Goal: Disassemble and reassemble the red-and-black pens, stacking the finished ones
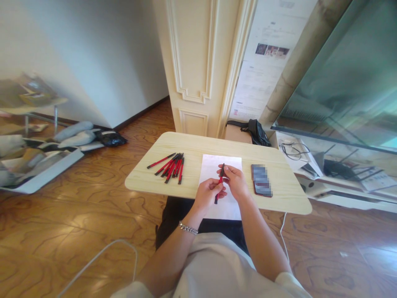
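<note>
Both hands hold one red and black pen (221,180) above a white sheet of paper (208,165). My left hand (208,192), with a chain bracelet at the wrist, is closed around the pen's lower red part. The fingers of my right hand (235,180) pinch its black upper end. The pen stands tilted, its black tip pointing away from me and its other end towards me. To the left on the table (142,174), several similar red and black pens (171,165) lie in a loose pile.
A phone (262,180) with a blurred screen lies right of the paper. Beyond the table stand a cream panelled door (195,54) and a black bag (258,132). At the left, a white tray (56,167) of packages is on the floor. A white cable (283,231) hangs at the right.
</note>
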{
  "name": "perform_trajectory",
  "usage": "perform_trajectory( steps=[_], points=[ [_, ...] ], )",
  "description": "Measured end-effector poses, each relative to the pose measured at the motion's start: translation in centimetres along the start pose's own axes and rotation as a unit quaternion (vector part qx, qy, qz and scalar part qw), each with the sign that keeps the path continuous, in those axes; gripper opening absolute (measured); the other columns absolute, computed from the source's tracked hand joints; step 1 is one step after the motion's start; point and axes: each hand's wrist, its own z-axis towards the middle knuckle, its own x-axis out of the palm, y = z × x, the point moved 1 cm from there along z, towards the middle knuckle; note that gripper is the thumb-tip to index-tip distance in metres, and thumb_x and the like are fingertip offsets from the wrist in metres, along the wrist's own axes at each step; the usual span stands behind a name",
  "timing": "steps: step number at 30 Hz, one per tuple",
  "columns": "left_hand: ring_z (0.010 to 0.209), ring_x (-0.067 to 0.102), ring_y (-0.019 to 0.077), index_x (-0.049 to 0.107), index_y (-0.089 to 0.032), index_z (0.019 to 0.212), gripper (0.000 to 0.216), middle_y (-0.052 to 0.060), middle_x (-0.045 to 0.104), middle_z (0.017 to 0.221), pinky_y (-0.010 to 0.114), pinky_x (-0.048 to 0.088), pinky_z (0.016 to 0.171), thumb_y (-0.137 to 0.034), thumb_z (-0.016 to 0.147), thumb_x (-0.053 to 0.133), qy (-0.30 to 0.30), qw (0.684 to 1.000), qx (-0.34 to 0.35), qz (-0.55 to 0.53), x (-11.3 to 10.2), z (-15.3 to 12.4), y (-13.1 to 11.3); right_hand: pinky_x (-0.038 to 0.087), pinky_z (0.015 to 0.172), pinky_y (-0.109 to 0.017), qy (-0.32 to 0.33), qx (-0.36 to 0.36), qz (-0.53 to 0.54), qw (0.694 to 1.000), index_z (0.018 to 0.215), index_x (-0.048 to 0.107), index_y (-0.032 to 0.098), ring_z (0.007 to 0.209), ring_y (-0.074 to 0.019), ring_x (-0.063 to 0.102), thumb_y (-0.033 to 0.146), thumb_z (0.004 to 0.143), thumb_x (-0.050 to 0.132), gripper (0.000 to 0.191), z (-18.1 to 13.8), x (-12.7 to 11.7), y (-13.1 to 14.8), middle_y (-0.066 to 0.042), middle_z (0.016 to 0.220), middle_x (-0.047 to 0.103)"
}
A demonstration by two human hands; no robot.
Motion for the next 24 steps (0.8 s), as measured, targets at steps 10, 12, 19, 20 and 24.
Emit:
perform_trajectory(
  steps=[10, 12, 19, 20, 24],
  points=[
    [0.063, 0.068, 0.0175, 0.061, -0.012, 0.090, 0.032, 0.008, 0.069, 0.077, 0.030, 0.056, 0.063, -0.037, 0.073, 0.072, 0.005, 1.000, -0.001, 0.002, 0.04, 0.01, -0.14, 0.043, 0.060, -0.027, -0.004, 0.004, -0.003, 1.000, 0.092, 0.067, 0.021, 0.077, -0.0163, 0.059, 0.054, 0.074, 0.061, 0.038, 0.06, 0.17, 0.05, -0.006, 0.089, 0.067],
    [0.063, 0.068, 0.0175, 0.061, -0.012, 0.091, 0.033, 0.008, 0.069, 0.077, 0.030, 0.056, 0.063, -0.037, 0.073, 0.072, 0.002, 1.000, 0.001, 0.005, 0.04, 0.07, -0.07, 0.042, 0.059, -0.027, -0.004, 0.000, -0.011, 1.000, 0.090, 0.069, 0.020, 0.075, -0.0163, 0.059, 0.053, 0.074, 0.060, 0.038, 0.09, 0.25, 0.08, -0.006, 0.086, 0.067],
    [0.063, 0.069, 0.0178, 0.061, -0.012, 0.090, 0.033, 0.008, 0.069, 0.076, 0.029, 0.056, 0.062, -0.037, 0.072, 0.073, -0.009, 1.000, 0.006, 0.019, -0.17, 0.21, 0.19, 0.039, 0.057, -0.026, -0.042, -0.016, -0.068, 0.997, 0.075, 0.067, 0.018, 0.065, -0.0138, 0.057, 0.051, 0.071, 0.064, 0.034, 0.25, 0.27, -0.04, -0.004, 0.076, 0.067],
    [0.063, 0.069, 0.0177, 0.061, -0.012, 0.090, 0.033, 0.008, 0.069, 0.076, 0.029, 0.056, 0.062, -0.037, 0.072, 0.072, -0.006, 1.000, 0.006, 0.015, -0.18, 0.19, 0.15, 0.039, 0.058, -0.026, -0.031, -0.013, -0.055, 0.998, 0.080, 0.068, 0.018, 0.067, -0.0140, 0.057, 0.051, 0.072, 0.063, 0.034, 0.19, 0.28, 0.03, -0.004, 0.078, 0.067],
    [0.063, 0.069, 0.0176, 0.061, -0.012, 0.090, 0.032, 0.008, 0.069, 0.077, 0.028, 0.056, 0.060, -0.036, 0.072, 0.072, -0.005, 1.000, 0.006, 0.012, -0.08, 0.12, -0.01, 0.040, 0.059, -0.025, -0.020, -0.013, -0.030, 0.999, 0.092, 0.069, 0.020, 0.071, -0.0149, 0.059, 0.050, 0.075, 0.060, 0.035, 0.00, 0.31, 0.24, -0.005, 0.082, 0.068]
  ],
)
